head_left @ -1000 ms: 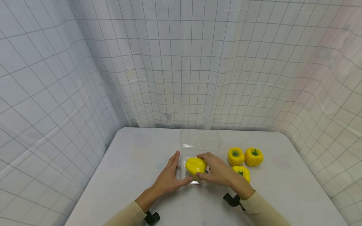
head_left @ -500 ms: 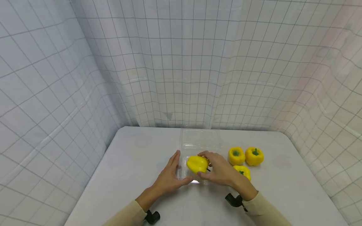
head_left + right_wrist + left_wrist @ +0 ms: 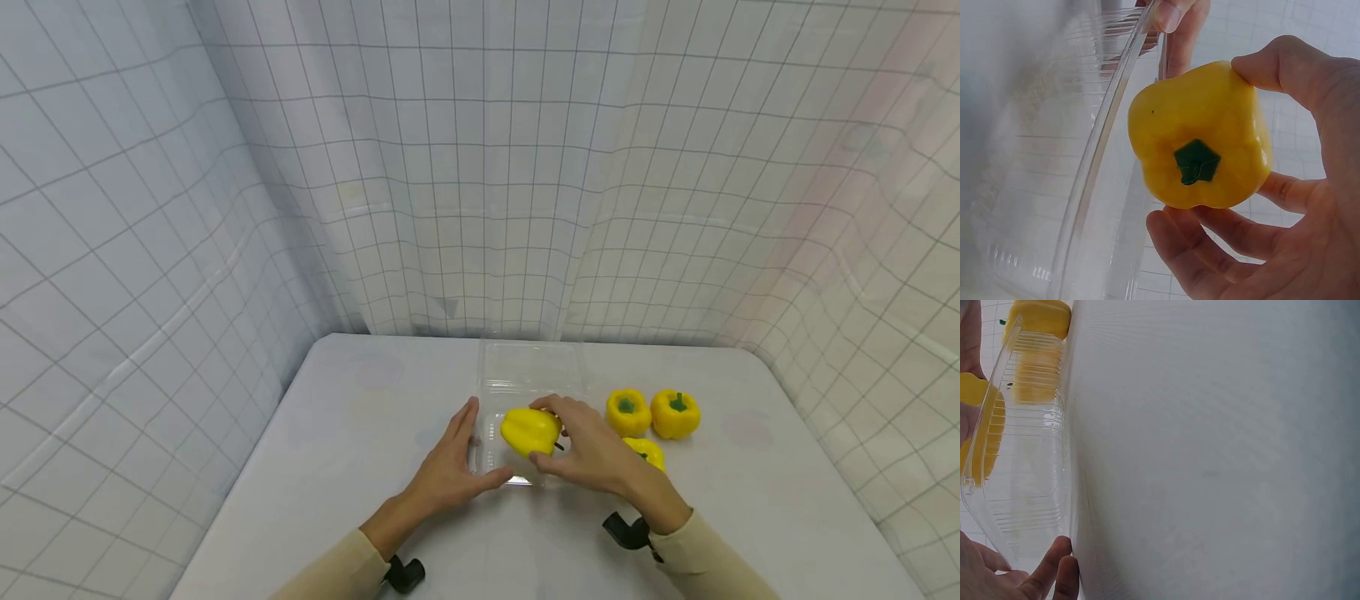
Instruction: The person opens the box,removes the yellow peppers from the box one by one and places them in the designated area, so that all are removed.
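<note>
My right hand (image 3: 588, 450) grips a yellow bell pepper (image 3: 530, 431) over the base of a clear plastic clamshell box (image 3: 491, 458). The pepper lies on its side, and its green stem (image 3: 1197, 161) faces the right wrist camera. Thumb and fingers sit on opposite sides of it, and it overlaps the box's rim (image 3: 996, 394) in the left wrist view. My left hand (image 3: 446, 471) rests against the box's left side, fingers straight along the wall and thumb across the near corner. The box's lid (image 3: 532, 364) is folded back, away from me.
Three more yellow peppers stand on the white table (image 3: 360, 417) to the right of the box: one pepper (image 3: 627, 412), another pepper (image 3: 675, 414) beside it, and a nearer pepper (image 3: 647, 452) partly behind my right forearm. Grid-patterned curtains (image 3: 480, 167) enclose the table.
My right hand has carried the pepper slightly right and up in the head view. The left hand and the box have stayed nearly in place.
</note>
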A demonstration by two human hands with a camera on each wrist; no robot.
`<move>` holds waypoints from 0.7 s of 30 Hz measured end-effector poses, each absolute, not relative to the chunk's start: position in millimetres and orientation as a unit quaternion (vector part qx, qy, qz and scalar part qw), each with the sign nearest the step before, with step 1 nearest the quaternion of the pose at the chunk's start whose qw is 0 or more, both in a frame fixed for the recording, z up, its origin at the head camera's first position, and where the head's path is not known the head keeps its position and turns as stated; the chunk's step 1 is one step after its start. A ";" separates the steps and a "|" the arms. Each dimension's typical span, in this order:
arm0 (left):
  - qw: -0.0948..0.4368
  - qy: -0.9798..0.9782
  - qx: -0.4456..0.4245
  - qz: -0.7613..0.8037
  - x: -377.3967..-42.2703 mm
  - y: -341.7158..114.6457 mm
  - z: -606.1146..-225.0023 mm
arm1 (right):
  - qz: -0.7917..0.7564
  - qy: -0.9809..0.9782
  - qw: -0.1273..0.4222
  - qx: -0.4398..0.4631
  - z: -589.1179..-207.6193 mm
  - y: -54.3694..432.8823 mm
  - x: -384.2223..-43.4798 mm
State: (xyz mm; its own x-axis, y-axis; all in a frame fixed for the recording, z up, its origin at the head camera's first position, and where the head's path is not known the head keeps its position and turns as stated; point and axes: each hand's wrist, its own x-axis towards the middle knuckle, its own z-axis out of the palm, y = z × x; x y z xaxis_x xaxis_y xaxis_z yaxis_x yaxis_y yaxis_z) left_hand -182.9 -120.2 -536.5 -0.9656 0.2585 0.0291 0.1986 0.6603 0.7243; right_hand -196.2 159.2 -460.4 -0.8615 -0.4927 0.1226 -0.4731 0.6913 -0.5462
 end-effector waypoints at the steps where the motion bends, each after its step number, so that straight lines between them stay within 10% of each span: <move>1: 0.038 0.911 0.125 0.392 -182.8 -119.9 -536.2 | -0.291 0.920 0.016 -0.261 -460.2 159.7 -196.3; 21: 0.042 0.910 0.120 0.396 -181.5 -117.0 -533.6 | -0.335 0.908 0.006 -0.252 -453.7 179.5 -191.4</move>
